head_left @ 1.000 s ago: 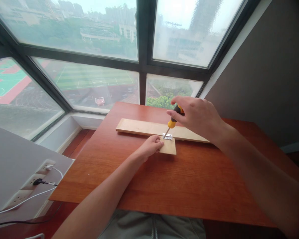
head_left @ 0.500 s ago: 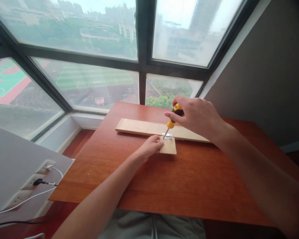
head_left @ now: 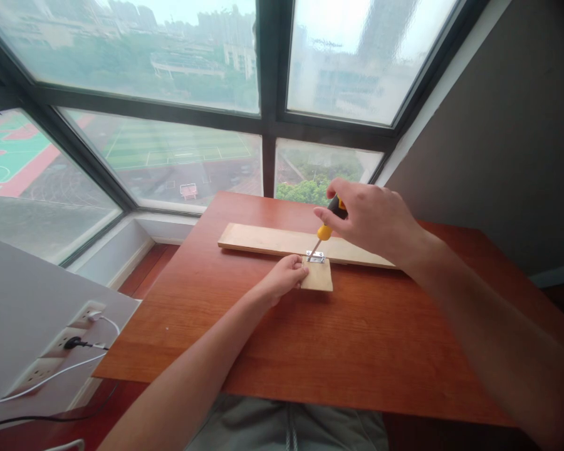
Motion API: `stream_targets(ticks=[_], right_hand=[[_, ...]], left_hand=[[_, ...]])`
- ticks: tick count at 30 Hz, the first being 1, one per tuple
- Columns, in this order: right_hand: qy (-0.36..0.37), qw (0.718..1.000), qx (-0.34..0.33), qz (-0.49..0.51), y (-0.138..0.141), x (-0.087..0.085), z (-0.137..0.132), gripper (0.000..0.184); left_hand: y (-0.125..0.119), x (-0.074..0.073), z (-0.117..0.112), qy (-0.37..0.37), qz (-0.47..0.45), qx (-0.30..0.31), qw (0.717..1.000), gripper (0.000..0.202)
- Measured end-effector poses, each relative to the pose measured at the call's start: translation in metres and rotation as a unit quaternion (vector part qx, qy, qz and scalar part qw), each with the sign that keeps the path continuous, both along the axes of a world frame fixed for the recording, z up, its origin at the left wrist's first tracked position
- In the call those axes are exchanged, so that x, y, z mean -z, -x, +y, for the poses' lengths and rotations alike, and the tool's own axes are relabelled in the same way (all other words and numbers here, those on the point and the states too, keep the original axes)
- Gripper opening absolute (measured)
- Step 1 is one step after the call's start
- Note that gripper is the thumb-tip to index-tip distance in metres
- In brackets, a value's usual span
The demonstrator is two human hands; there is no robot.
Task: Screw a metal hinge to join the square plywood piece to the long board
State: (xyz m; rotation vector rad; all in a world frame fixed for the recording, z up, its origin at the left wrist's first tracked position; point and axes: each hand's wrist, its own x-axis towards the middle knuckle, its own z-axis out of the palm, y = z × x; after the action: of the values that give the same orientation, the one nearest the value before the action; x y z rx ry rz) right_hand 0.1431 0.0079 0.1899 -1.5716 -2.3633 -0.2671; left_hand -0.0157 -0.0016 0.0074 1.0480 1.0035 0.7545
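My right hand is closed round the handle of a yellow and black screwdriver. The shaft slants down to the left, its tip at the left side of a small metal hinge. This hinge joins a small square wooden piece to the near edge of a long, pale wooden board. Between thumb and fingers, my left hand pinches the left edge of the small piece. Whether a screw sits under the tip is too small to tell.
The boards are on a reddish-brown wooden table. Beyond it stand large framed windows. At the lower left, wall sockets hold plugs with cables. A grey wall rises on the right.
The screwdriver handle has turned in my right hand and leans slightly further right. My left hand and the wooden pieces look unmoved.
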Motion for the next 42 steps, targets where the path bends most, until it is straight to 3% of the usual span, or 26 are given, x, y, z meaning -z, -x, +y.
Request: stream_targets(ticks=[3, 5, 12, 16, 21, 26, 29, 31, 35, 37, 42], right_hand=[[0.081, 0.991, -0.096, 0.037, -0.0047, -0.0070, 0.0000, 0.031], [0.111, 0.985, -0.127, 0.040, -0.0063, -0.0102, -0.0001, 0.035], [0.001, 1.000, -0.002, -0.028, 0.0028, -0.0039, -0.0038, 0.034], [0.046, 0.998, -0.050, 0.019, 0.0014, -0.0053, -0.0053, 0.023], [0.095, 0.984, -0.131, 0.079, -0.0020, -0.0070, -0.0043, 0.025], [-0.009, 1.000, -0.026, 0.002, 0.0026, -0.0015, -0.0065, 0.025], [-0.006, 1.000, 0.006, -0.018, 0.0021, -0.0022, -0.0064, 0.028], [0.030, 0.999, -0.026, -0.003, -0.0005, -0.0049, -0.0050, 0.022], [0.105, 0.986, -0.123, 0.046, -0.0044, -0.0085, -0.0020, 0.029], [0.082, 0.991, -0.099, 0.038, -0.0032, -0.0069, -0.0016, 0.028], [-0.018, 0.999, 0.034, -0.039, 0.0004, -0.0006, -0.0021, 0.034]], left_hand=[[-0.0004, -0.0012, -0.0004, 0.001, 0.000, -0.004, 1.000, 0.018], [-0.0008, -0.0017, -0.0006, 0.001, 0.003, -0.007, 1.000, 0.018], [-0.0008, 0.0001, -0.0003, -0.012, 0.003, -0.001, 1.000, 0.019], [-0.0001, -0.0011, -0.0006, -0.008, -0.001, 0.002, 1.000, 0.023], [0.0005, -0.0034, -0.0009, 0.004, -0.002, 0.000, 1.000, 0.024], [0.0012, -0.0033, -0.0008, 0.017, -0.021, 0.004, 1.000, 0.026], [0.0015, -0.0029, -0.0006, 0.022, -0.021, 0.002, 1.000, 0.027], [0.0016, -0.0028, -0.0004, 0.027, -0.019, 0.002, 0.999, 0.027], [0.0013, -0.0033, -0.0003, 0.037, -0.022, 0.001, 0.999, 0.027], [0.0011, -0.0036, -0.0004, 0.037, -0.024, 0.000, 0.999, 0.026], [0.0009, -0.0026, 0.0000, 0.029, -0.022, -0.003, 0.999, 0.028]])
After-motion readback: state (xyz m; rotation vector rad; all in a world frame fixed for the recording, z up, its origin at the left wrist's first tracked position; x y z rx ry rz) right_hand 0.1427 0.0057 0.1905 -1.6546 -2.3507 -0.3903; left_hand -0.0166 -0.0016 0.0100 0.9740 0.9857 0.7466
